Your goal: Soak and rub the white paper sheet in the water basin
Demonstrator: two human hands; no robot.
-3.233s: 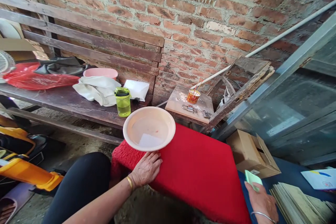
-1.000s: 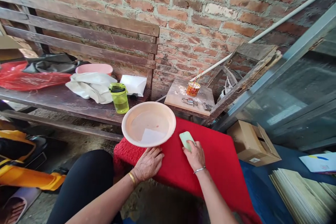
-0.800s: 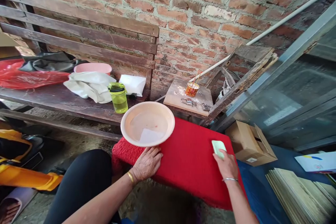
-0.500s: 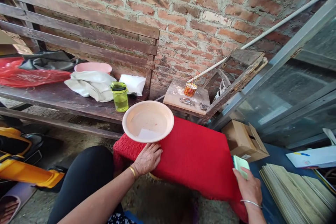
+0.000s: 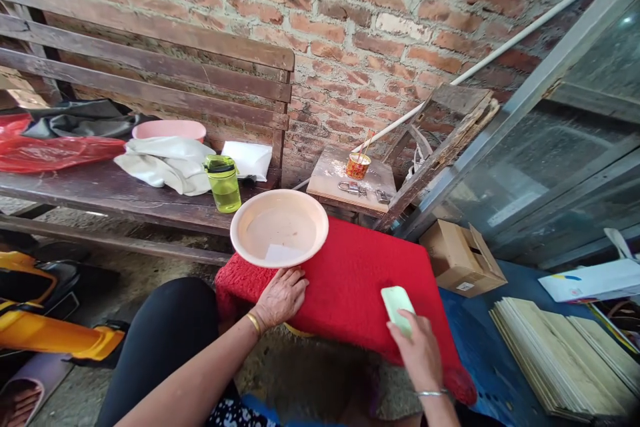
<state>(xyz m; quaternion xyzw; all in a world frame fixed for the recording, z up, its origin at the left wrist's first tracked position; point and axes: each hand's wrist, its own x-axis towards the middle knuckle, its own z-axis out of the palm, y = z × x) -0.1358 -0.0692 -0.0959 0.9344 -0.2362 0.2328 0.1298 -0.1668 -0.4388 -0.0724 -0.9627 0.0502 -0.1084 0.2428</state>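
A pale pink basin (image 5: 320, 230) sits on the red cloth (image 5: 360, 267) of a low table, holding what looks like shallow water and a white flat piece (image 5: 284, 253). My left hand (image 5: 283, 295) lies on the cloth at the basin's near side, fingers stretched out and fingertips close under the rim; I cannot tell if they touch it. In my right hand (image 5: 417, 345) is a pale green, rounded flat object (image 5: 396, 300), shaped like a phone, held above the right part of the cloth. Its far side is hidden.
Behind is a wooden bench (image 5: 150, 203) with a green bottle (image 5: 223, 185), white cloth (image 5: 165, 163) and red plastic bag (image 5: 60, 150). A small stand (image 5: 325, 183) holds a patterned cup (image 5: 358, 167) and padlocks. At right are a cardboard box (image 5: 457, 257) and stacked boards (image 5: 545, 353).
My right hand has moved left with the pale green object, from the table's right edge to over the red cloth. My left hand has stayed by the basin. The view has shifted slightly.
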